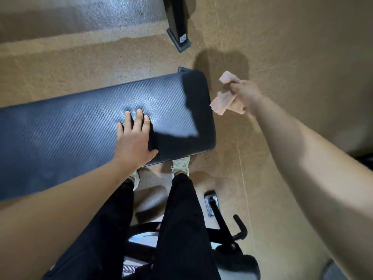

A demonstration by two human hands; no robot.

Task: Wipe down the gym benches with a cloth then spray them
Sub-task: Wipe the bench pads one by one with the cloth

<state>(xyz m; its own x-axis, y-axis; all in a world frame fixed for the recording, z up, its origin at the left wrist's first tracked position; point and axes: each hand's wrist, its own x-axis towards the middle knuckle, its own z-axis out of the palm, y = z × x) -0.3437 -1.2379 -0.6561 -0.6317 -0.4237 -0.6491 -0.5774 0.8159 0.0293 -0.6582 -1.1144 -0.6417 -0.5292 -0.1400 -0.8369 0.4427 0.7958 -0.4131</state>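
The left hand lay flat, fingers spread, on the bench; the right hand gripped a bunched cloth beside its end.

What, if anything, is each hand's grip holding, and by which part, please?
The right-hand grip holds a bunched pink cloth around its middle. The left-hand grip holds nothing, resting flat on the bench pad.
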